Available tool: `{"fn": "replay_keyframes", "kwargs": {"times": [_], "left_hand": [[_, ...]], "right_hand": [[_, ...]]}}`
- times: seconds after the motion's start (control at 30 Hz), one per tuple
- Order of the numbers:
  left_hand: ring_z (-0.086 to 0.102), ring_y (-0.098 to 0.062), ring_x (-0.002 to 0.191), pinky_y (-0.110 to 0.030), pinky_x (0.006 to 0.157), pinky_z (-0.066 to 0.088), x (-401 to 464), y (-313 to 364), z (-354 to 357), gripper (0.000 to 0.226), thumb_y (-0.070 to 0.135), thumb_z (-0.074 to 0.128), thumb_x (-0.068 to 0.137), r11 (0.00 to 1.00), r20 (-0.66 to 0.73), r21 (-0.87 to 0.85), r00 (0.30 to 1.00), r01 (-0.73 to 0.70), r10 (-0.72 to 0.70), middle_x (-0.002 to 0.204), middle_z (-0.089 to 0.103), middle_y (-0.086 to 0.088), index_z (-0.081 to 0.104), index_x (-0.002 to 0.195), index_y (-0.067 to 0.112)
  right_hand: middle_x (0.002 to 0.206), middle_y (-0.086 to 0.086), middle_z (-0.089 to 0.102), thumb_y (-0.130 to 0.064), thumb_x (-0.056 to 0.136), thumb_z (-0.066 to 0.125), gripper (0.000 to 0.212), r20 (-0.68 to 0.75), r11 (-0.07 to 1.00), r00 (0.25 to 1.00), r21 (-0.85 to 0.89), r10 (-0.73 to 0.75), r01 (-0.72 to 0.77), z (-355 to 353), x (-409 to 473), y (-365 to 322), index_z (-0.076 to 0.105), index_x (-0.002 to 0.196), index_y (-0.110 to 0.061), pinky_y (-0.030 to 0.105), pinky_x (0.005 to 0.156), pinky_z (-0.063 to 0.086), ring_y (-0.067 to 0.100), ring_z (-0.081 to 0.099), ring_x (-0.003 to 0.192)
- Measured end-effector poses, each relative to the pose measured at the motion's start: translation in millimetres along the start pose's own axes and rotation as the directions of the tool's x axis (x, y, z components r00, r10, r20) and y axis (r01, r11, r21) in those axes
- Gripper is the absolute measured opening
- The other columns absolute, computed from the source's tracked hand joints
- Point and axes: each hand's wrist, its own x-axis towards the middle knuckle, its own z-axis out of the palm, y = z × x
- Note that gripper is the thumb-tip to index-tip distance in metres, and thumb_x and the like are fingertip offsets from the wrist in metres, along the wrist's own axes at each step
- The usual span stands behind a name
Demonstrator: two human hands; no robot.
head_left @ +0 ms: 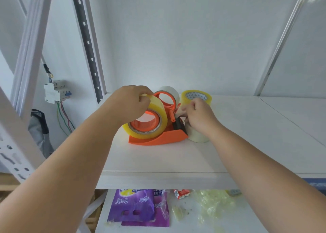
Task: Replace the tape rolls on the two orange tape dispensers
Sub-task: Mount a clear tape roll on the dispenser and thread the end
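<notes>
1. Left hand [131, 103] reaching forward, fingers curled over the top of the yellow tape roll [155, 123], gripping it.
2. Roll seated upright on the hub of the near orange dispenser [158, 138], on the white shelf [247, 135].
3. Right hand [199, 117] at the dispenser's black cutter end [179, 126], fingers curled and pinched together; what they hold too blurred to tell.
4. Second orange dispenser [165, 99] just behind, carrying a pale roll [170, 91].
5. Spare yellow roll [196, 96] lying flat at the back right; clear roll [197, 137] under the right wrist.
6. Lower shelf: purple packets [135, 206], crumpled tape scraps [211, 204].
</notes>
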Motion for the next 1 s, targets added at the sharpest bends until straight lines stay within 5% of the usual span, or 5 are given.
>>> {"fn": "replay_keyframes", "kwargs": {"times": [0.2, 0.3, 0.53, 0.77, 1.0], "left_hand": [[0.059, -0.025, 0.08, -0.037, 0.073, 0.051, 3, 14, 0, 0.051, 0.055, 0.033, 0.092, 0.988, -0.023, 0.097, 0.993, 0.121, -0.119, 0.085, 0.063, -0.006, 0.059, 0.094, 0.012], [0.055, -0.022, 0.079, -0.032, 0.064, 0.045, 3, 24, 9, 0.058, 0.069, 0.039, 0.083, 0.968, -0.023, 0.212, 0.991, 0.134, -0.132, 0.087, 0.057, -0.002, 0.05, 0.103, 0.016], [0.055, -0.015, 0.077, -0.027, 0.067, 0.048, 4, 18, 5, 0.034, 0.021, 0.043, 0.087, 0.998, -0.021, -0.046, 0.998, 0.051, -0.052, 0.115, 0.06, 0.003, 0.064, 0.112, 0.031], [0.043, -0.013, 0.052, -0.023, 0.05, 0.034, 7, 20, 6, 0.037, 0.013, 0.035, 0.089, 0.994, -0.021, -0.041, 0.994, 0.106, -0.107, 0.08, 0.064, 0.002, 0.069, 0.1, 0.022], [0.054, -0.021, 0.072, -0.026, 0.055, 0.04, 1, 32, 16, 0.041, 0.063, 0.052, 0.079, 0.978, -0.111, 0.109, 0.98, 0.178, -0.166, 0.071, 0.055, 0.005, 0.057, 0.088, 0.023]], "right_hand": [[0.092, 0.001, 0.068, -0.044, 0.074, 0.028, 0.018, -0.022, 0.994, 0.999, 0.101, 0.041, -0.039, 1, 1, -1, 0.036, 0.072, -0.028, 0.054, 0.083, 0.051, 0.025, 0.064, 0.08], [0.089, -0.001, 0.071, -0.04, 0.074, 0.027, 0.013, -0.042, 0.991, 0.998, 0.125, 0.046, -0.04, 2, 0, -4, 0.033, 0.068, -0.03, 0.049, 0.078, 0.047, 0.025, 0.057, 0.072], [0.08, 0.007, 0.068, -0.01, 0.094, 0.03, 0.021, -0.096, 0.855, 0.977, 0.505, 0.191, -0.117, -7, 6, -3, 0.047, 0.082, -0.011, 0.024, 0.061, 0.049, 0.015, 0.067, 0.069], [0.075, 0.01, 0.059, 0.0, 0.089, 0.03, 0.022, -0.127, 0.746, 0.952, 0.653, 0.278, -0.131, -17, 8, 2, 0.047, 0.079, -0.009, 0.021, 0.058, 0.046, 0.013, 0.057, 0.061], [0.086, 0.013, 0.062, -0.001, 0.092, 0.037, 0.018, -0.159, 0.822, 0.961, 0.56, 0.228, -0.102, -35, 9, 19, 0.045, 0.081, -0.013, 0.019, 0.059, 0.049, 0.009, 0.063, 0.061]]}}
